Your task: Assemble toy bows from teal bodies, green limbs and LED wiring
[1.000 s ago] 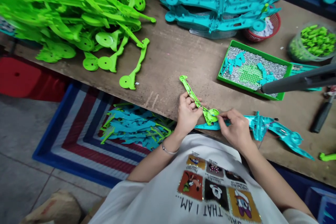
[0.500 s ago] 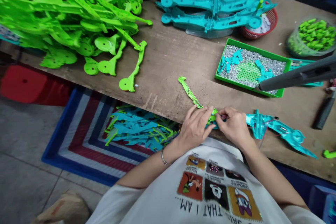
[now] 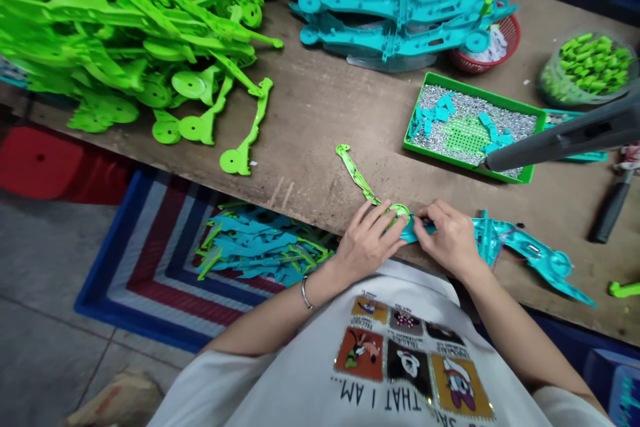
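The lime-green disc-ended arm [image 3: 356, 174] lies by the near edge of the worktop [image 3: 310, 120], our open left hand [image 3: 367, 243] spread over part of it, seemingly for steadying; our right hand [image 3: 449, 239] bunches its fingertips beside the disc [image 3: 399, 210], gripping what, we cannot tell.

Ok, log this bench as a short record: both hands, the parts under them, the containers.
Left hand: palm-down, partly covering the green part's round end
Right hand: thumb and fingers together beside that end; anything pinched is unclear
Teal part: at the bench's near edge, partly behind the hands
Green tray: silver bits, teal pieces
Round tub: green pieces
Red basket: white items
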Demonstrator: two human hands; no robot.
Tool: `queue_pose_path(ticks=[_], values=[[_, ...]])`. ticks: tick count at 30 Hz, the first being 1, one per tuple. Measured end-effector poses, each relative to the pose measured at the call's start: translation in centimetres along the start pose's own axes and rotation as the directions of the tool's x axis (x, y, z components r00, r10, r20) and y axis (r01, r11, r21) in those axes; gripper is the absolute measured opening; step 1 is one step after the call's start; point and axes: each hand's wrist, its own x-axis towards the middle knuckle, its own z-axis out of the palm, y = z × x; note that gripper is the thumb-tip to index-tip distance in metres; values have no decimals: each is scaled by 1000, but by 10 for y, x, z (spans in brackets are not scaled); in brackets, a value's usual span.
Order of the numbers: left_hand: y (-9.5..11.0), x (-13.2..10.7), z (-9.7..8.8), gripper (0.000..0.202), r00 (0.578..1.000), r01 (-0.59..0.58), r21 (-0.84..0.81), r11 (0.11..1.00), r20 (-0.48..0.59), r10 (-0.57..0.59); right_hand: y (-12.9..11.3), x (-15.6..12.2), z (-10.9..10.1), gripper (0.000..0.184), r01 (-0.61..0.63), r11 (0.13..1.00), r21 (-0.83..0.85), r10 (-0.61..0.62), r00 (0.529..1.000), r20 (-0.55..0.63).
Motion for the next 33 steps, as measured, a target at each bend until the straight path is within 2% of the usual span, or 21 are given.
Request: queue_pose_path(ticks=[6, 10, 15, 19, 26, 33], values=[[7, 9, -9, 50, 992, -2, 137, 991, 126, -15, -2, -4, -10, 19, 71, 997, -5, -70, 994, 89], [14, 17, -16, 49, 979, 16, 184, 983, 198, -53, 0, -11, -19, 26, 60, 997, 41, -66, 985, 157], [21, 25, -23, 51, 957, 9, 223, 975, 282, -74, 8, -14, -23, 22, 37, 983, 183, -62, 989, 136], [23, 27, -23, 51, 948, 15, 225, 974, 305, -85, 15, -12, -24, 18, 63, 973, 222, -91, 989, 119], [26, 28, -24, 53, 945, 29, 227, 973, 310, -100, 29, -5, -28, 20, 80, 986, 145, -108, 975, 194], [32, 31, -26, 54, 937, 64, 233, 970, 320, -139, 35, 0, -30, 22, 210, 978, -6, -201, 946, 253]])
